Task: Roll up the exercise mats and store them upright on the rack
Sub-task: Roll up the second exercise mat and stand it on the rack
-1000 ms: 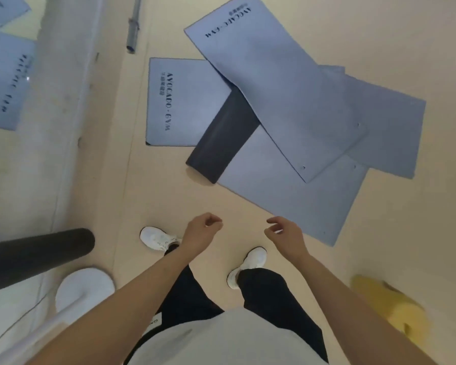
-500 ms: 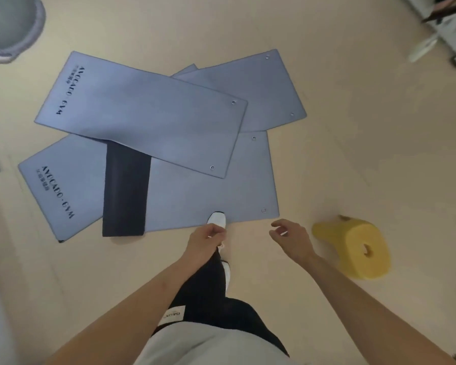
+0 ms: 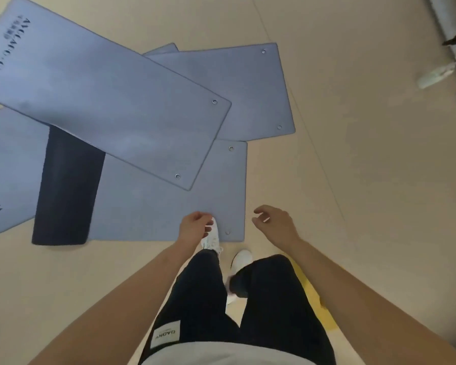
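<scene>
Mats still flat, rolling not begun

Mats lie overlapped on the floor (image 3: 353, 154): a top mat (image 3: 111, 101), a nearest mat (image 3: 169, 206) partly folded back to show its dark underside (image 3: 66, 185), and others beneath. Left hand (image 3: 194, 229) and right hand (image 3: 275, 222) hang above, fingers loosely curled, holding nothing. No rack is visible; everything appears left to do.

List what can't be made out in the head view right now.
- Rack: not in frame.
- Top mat: left end cut off by the frame edge, its print blurred.
- Yellow object: mostly hidden behind the right leg.
- Items at upper right: motion-blurred, unidentifiable.
- Left hand hides part of the shoe.
</scene>
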Available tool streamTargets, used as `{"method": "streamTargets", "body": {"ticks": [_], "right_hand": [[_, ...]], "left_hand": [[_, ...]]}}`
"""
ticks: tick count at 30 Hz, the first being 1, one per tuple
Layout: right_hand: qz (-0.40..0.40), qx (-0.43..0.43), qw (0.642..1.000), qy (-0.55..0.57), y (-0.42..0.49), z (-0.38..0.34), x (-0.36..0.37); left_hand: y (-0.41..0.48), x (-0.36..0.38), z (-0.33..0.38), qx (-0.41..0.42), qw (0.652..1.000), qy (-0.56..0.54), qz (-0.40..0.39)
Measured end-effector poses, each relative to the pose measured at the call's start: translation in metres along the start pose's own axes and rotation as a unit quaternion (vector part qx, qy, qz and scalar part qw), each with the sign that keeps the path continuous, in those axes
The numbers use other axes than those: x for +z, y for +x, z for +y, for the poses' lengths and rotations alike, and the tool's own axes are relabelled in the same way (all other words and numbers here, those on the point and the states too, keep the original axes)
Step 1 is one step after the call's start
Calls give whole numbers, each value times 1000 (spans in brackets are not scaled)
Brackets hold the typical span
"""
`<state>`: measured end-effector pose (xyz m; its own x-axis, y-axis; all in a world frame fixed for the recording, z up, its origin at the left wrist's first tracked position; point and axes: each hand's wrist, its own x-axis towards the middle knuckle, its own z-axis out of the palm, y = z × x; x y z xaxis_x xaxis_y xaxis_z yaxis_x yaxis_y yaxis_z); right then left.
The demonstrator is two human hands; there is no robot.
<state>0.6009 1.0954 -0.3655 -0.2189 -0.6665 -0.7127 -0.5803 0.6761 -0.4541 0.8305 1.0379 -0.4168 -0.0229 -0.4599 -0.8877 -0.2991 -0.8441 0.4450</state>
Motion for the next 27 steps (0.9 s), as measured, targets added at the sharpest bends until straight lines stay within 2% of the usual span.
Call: {"method": "streamTargets", "body": {"ticks": [6,12,17,22,25,27], "right_hand": [[-76,-60,993,-69,145,-18,-34],[-147,-157,965,-152,340,-29,-19],[-197,-198,941,-189,485,-8,37],[-217,-222,922,-231,591,40,123],[-230,-276,892,-276,638,71,181],[-212,-331,869,-301,664,87,211]], "left_hand": [[93,28,35,8,997,-22,75],[230,43,40,24,979,69,188],[359,62,5,21,968,81,236],[489,72,-68,-1,955,175,239],[560,72,-111,-7,929,276,248],[596,69,-134,0,895,349,280]]}}
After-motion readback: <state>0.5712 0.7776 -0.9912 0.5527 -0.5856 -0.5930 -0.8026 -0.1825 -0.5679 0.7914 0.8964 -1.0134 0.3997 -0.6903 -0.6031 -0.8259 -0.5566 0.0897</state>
